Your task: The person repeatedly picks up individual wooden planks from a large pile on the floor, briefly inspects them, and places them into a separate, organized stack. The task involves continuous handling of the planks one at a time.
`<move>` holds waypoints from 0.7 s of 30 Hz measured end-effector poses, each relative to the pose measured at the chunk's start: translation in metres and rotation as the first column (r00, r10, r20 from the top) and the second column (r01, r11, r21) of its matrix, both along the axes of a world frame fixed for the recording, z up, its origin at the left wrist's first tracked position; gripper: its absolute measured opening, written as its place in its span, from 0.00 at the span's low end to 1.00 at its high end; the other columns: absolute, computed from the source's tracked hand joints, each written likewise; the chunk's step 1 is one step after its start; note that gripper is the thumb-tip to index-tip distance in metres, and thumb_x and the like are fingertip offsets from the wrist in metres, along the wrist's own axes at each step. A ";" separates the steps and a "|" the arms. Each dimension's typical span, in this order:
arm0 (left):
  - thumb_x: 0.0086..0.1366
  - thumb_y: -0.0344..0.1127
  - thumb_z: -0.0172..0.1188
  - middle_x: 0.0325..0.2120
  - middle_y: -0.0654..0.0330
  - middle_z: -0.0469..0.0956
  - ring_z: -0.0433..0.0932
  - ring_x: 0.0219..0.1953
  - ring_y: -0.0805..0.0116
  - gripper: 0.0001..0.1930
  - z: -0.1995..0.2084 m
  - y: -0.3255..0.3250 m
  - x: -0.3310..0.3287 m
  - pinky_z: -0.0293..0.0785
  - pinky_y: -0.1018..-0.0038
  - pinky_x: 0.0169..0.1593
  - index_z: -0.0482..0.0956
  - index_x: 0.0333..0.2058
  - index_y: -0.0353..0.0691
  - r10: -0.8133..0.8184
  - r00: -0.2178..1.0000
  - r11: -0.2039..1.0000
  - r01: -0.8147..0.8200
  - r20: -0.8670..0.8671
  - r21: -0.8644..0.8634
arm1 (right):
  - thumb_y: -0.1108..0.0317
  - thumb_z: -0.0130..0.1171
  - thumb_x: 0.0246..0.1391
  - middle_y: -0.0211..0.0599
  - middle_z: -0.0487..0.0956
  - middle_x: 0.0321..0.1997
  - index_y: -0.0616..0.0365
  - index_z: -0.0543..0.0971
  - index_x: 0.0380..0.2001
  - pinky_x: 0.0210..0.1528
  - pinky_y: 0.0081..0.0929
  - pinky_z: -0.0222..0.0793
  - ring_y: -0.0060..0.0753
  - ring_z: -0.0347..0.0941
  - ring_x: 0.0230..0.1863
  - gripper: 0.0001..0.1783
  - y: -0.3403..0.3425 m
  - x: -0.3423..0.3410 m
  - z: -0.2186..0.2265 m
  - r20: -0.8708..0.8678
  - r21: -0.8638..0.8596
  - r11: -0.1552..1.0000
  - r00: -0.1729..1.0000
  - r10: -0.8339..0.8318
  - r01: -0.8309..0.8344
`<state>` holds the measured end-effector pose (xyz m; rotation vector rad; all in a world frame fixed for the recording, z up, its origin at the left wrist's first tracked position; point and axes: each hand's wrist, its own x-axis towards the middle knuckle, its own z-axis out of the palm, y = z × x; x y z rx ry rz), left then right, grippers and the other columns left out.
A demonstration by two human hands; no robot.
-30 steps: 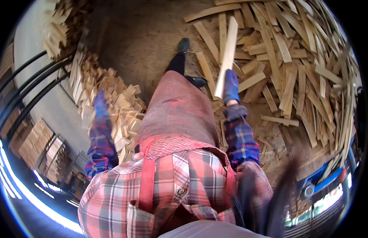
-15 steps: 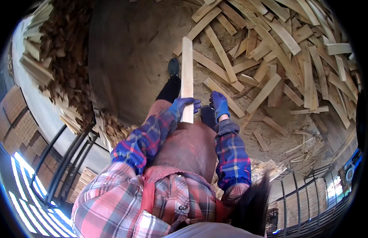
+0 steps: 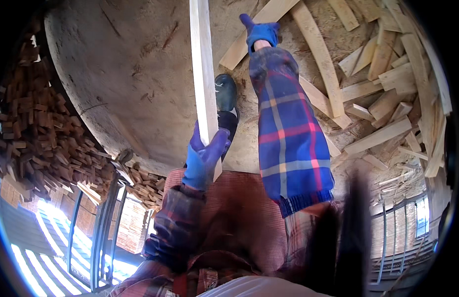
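Observation:
My left hand, in a blue-purple glove, is closed around a long pale wooden board near its lower end. The board points away from me and runs out of the top of the view. Stretched far forward, my right hand, gloved alike, is over a wooden plank on the ground. Its thumb and fingers are spread apart; I cannot tell whether they touch the plank. Beneath the forearm, another long plank lies slantwise, with a curved plank across it.
Loose boards lie heaped on the right, among them a short plank. On the left rises a large pile of small wood pieces. Dark metal bars stand at lower left, and a wire rack at lower right. My shoe is beside the held board.
My right hand has moved forward from beside the held board to over a plank on the ground. I have leaned forward. The left hand keeps hold of its board.

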<state>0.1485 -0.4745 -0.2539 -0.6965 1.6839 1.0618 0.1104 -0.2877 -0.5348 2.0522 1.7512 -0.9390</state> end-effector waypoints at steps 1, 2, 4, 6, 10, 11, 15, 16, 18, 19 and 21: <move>0.60 0.31 0.60 0.29 0.64 0.75 0.71 0.29 0.80 0.19 -0.009 -0.012 0.001 0.71 0.82 0.32 0.69 0.49 0.35 -0.063 0.995 0.998 0.062 -0.075 -0.014 | 0.38 0.69 0.31 0.57 0.75 0.46 0.69 0.65 0.50 0.50 0.40 0.67 0.52 0.72 0.49 0.52 -0.006 -0.002 -0.006 -0.030 0.025 0.999 0.999 -0.027 0.027; 0.61 0.31 0.60 0.30 0.64 0.75 0.71 0.29 0.80 0.19 -0.021 -0.025 0.004 0.71 0.82 0.33 0.69 0.50 0.35 -0.130 0.981 0.992 0.128 -0.144 -0.023 | 0.39 0.71 0.30 0.56 0.74 0.48 0.69 0.63 0.52 0.51 0.39 0.66 0.51 0.71 0.50 0.54 -0.007 0.000 -0.008 -0.058 0.061 0.996 0.997 -0.056 0.059; 0.61 0.31 0.59 0.29 0.63 0.76 0.73 0.28 0.80 0.14 -0.018 -0.026 -0.002 0.71 0.82 0.31 0.71 0.44 0.35 -0.242 0.952 0.969 0.229 -0.187 -0.093 | 0.43 0.72 0.31 0.54 0.74 0.46 0.68 0.64 0.50 0.51 0.39 0.66 0.47 0.72 0.48 0.50 -0.007 0.034 -0.001 -0.315 -0.090 0.994 0.944 -0.094 0.069; 0.62 0.32 0.58 0.29 0.64 0.75 0.72 0.28 0.80 0.15 -0.016 -0.038 -0.004 0.71 0.82 0.31 0.70 0.46 0.35 -0.348 0.917 0.937 0.333 -0.193 -0.107 | 0.48 0.72 0.35 0.48 0.76 0.42 0.66 0.66 0.49 0.47 0.37 0.68 0.40 0.73 0.43 0.44 -0.004 0.060 0.043 -0.571 -0.261 0.961 0.789 -0.227 0.088; 0.61 0.37 0.59 0.33 0.62 0.74 0.73 0.32 0.77 0.23 -0.012 -0.024 0.010 0.72 0.80 0.35 0.66 0.52 0.35 -0.367 0.929 0.927 0.362 0.038 0.092 | 0.48 0.69 0.40 0.38 0.74 0.36 0.68 0.67 0.49 0.35 0.29 0.72 0.30 0.72 0.35 0.41 0.003 0.130 0.126 -0.517 -0.558 0.821 0.826 -0.225 -0.126; 0.60 0.38 0.60 0.35 0.60 0.74 0.73 0.34 0.76 0.25 -0.008 -0.020 0.016 0.73 0.79 0.37 0.65 0.53 0.35 -0.357 0.926 0.929 0.339 0.125 0.149 | 0.47 0.68 0.41 0.37 0.74 0.37 0.68 0.67 0.51 0.34 0.29 0.73 0.30 0.72 0.34 0.41 -0.008 0.135 0.148 -0.504 -0.658 0.743 0.803 -0.319 -0.118; 0.58 0.37 0.59 0.44 0.53 0.71 0.72 0.44 0.66 0.33 -0.007 -0.004 0.051 0.72 0.71 0.47 0.57 0.58 0.32 -0.401 0.909 0.902 0.372 0.109 0.220 | 0.42 0.64 0.46 0.45 0.72 0.53 0.65 0.68 0.56 0.55 0.25 0.64 0.34 0.69 0.53 0.43 -0.028 0.142 0.183 -0.433 -0.816 0.542 0.833 -0.343 -0.201; 0.58 0.37 0.60 0.43 0.52 0.72 0.73 0.43 0.64 0.33 -0.008 -0.004 0.055 0.73 0.69 0.46 0.57 0.58 0.32 -0.284 0.939 0.939 0.233 0.192 0.251 | 0.41 0.61 0.48 0.42 0.70 0.58 0.62 0.66 0.60 0.61 0.28 0.59 0.35 0.66 0.57 0.43 -0.018 0.141 0.179 -0.456 -0.759 0.581 0.877 -0.154 -0.293; 0.56 0.37 0.60 0.42 0.50 0.73 0.75 0.42 0.61 0.34 -0.008 0.000 0.065 0.75 0.67 0.44 0.57 0.58 0.32 -0.068 0.919 0.955 -0.054 0.389 0.293 | 0.42 0.62 0.48 0.45 0.70 0.57 0.62 0.69 0.56 0.59 0.36 0.61 0.43 0.67 0.57 0.41 0.000 0.178 0.116 -0.682 -0.245 0.931 0.731 0.032 -0.269; 0.56 0.36 0.61 0.41 0.50 0.74 0.76 0.42 0.61 0.33 -0.006 0.005 0.065 0.75 0.67 0.45 0.59 0.57 0.31 -0.020 0.904 0.953 -0.113 0.428 0.282 | 0.44 0.63 0.46 0.49 0.70 0.57 0.62 0.69 0.55 0.58 0.39 0.63 0.47 0.67 0.57 0.40 0.016 0.186 0.092 -0.445 0.138 0.968 0.860 0.248 -0.208; 0.55 0.35 0.64 0.40 0.51 0.76 0.78 0.40 0.62 0.31 0.003 0.020 0.061 0.76 0.68 0.45 0.63 0.55 0.29 0.074 0.858 0.938 -0.232 0.508 0.255 | 0.41 0.64 0.39 0.52 0.68 0.59 0.62 0.65 0.57 0.54 0.44 0.65 0.53 0.66 0.57 0.47 0.075 0.224 0.054 0.200 0.452 0.594 0.725 0.659 -0.665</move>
